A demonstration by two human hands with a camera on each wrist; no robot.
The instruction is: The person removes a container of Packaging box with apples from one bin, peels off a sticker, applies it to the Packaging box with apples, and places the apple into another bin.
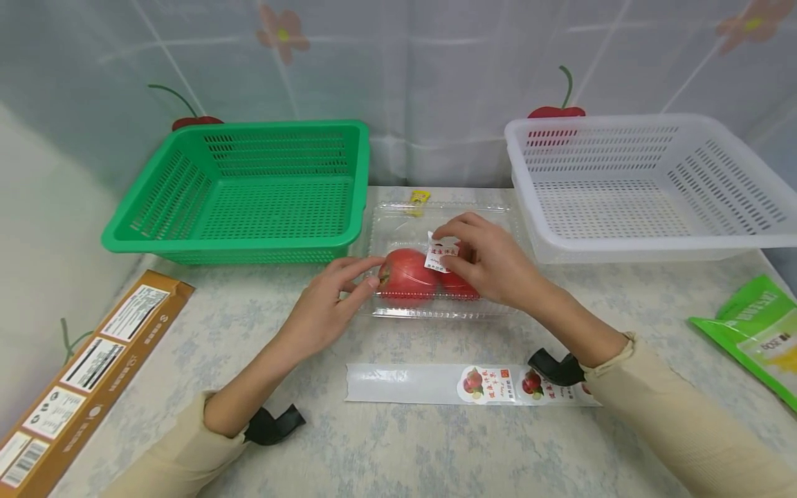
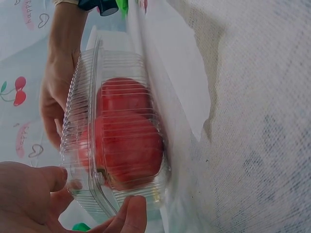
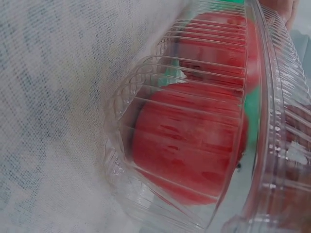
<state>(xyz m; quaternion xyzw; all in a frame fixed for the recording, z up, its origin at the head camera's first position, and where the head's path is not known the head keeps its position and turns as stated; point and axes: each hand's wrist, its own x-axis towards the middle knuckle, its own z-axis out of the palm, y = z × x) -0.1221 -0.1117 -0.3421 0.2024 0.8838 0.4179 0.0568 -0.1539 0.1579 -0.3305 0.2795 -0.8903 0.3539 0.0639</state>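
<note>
A clear plastic clamshell box (image 1: 386,310) lies closed on the table with two red apples inside, one apple (image 1: 407,277) at the left and another apple (image 3: 189,141) partly hidden by the right hand in the head view. My right hand (image 1: 492,259) is over the lid, pinching a white apple sticker (image 1: 441,254) between thumb and fingers. Print on the sticker faces up, and it overlaps the lid above the apples. My left hand (image 1: 324,301) rests against the box's left end. Its fingertips (image 2: 134,208) reach along the side, fairly straight, with the thumb on the edge.
A sticker strip (image 1: 405,384) with several apple labels lies in front of the box. Behind stand a green basket (image 1: 280,207) and a white basket (image 1: 598,207). A yellow packet (image 1: 420,196), a long brown box (image 1: 93,373) and a green bag (image 1: 756,325) lie around.
</note>
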